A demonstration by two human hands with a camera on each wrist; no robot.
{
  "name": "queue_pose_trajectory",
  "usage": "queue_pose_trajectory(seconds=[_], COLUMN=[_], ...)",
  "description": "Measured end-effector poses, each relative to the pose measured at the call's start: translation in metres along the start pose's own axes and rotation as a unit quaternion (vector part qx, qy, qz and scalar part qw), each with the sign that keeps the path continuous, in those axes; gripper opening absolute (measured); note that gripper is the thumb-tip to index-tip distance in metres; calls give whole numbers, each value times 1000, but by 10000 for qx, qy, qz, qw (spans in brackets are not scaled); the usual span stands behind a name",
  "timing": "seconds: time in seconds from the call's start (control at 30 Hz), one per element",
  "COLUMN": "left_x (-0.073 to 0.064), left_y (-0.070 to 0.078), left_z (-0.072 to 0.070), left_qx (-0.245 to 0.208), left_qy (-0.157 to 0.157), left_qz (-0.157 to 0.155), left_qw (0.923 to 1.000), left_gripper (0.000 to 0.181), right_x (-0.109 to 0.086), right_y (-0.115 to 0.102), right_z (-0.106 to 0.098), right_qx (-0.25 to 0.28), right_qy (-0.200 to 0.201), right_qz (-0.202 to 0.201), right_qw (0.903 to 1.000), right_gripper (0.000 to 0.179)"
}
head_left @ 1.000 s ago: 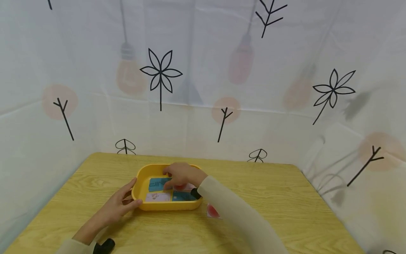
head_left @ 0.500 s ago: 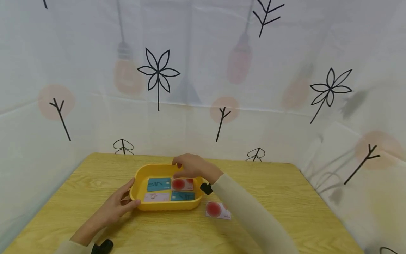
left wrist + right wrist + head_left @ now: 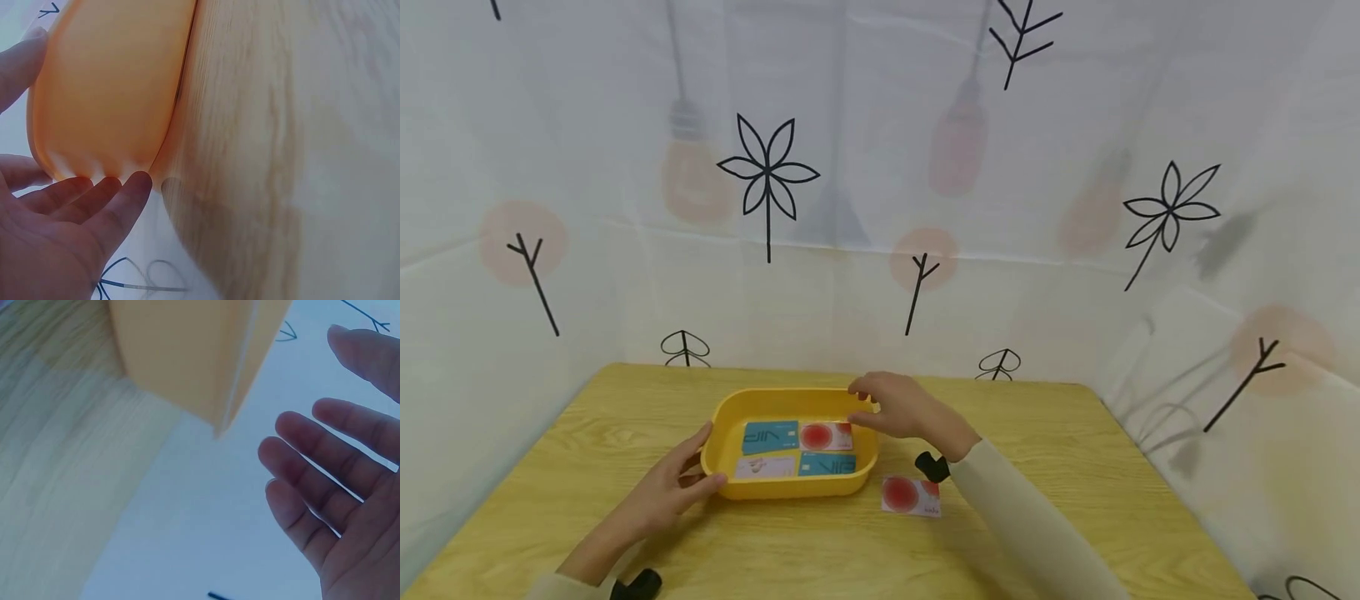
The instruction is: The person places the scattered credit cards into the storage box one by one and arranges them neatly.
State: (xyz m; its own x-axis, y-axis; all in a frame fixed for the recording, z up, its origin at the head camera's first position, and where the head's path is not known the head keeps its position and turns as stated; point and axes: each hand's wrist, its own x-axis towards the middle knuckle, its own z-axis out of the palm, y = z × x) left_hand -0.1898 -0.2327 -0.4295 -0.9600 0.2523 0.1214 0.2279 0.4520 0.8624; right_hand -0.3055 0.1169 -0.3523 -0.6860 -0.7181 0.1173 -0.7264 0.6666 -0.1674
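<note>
A yellow tray (image 3: 790,487) stands on the table with several cards lying flat inside. At its back left is a blue card (image 3: 770,437), with a red-circled card (image 3: 826,436) to the right. In the front row lie a pale card (image 3: 765,467) and a second blue card (image 3: 827,463). My left hand (image 3: 666,492) holds the tray's left end; in the left wrist view its fingertips press the tray wall (image 3: 112,94) and the thumb is at the rim. Over the tray's right end hovers my right hand (image 3: 910,408), fingers spread with nothing in them.
Another red-circled card (image 3: 911,497) lies on the wooden table (image 3: 1037,500), just right of the tray. A white patterned cloth (image 3: 865,300) hangs behind and along both sides of the table.
My right hand has lifted off the cards in the tray and drawn back to the right, uncovering the red-circled card inside and the one on the table. My left hand keeps its hold.
</note>
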Motion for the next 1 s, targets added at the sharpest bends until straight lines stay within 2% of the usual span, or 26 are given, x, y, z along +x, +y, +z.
queue_pose_trajectory(seconds=[0.17, 0.3, 0.5, 0.73, 1.0], left_x=[0, 0, -2, -2, -1], left_y=[0, 0, 0, 1, 0], left_z=[0, 0, -1, 0, 0], left_qx=[-2, 8, 61, 51, 89], left_qy=[40, 54, 46, 44, 98], left_qz=[50, 84, 39, 24, 66], left_qw=[10000, 9999, 10000, 10000, 9999], left_gripper=[82, 83, 83, 82, 82], right_x=[-20, -37, -62, -80, -96], right_y=[14, 22, 35, 44, 46], right_z=[5, 10, 26, 37, 41], right_qx=[5, 51, 231, 569, 811], right_qy=[355, 396, 318, 232, -183], right_qz=[73, 213, 535, 801, 1046], right_qw=[9993, 9990, 9978, 9949, 9910], right_gripper=[48, 51, 48, 48, 57])
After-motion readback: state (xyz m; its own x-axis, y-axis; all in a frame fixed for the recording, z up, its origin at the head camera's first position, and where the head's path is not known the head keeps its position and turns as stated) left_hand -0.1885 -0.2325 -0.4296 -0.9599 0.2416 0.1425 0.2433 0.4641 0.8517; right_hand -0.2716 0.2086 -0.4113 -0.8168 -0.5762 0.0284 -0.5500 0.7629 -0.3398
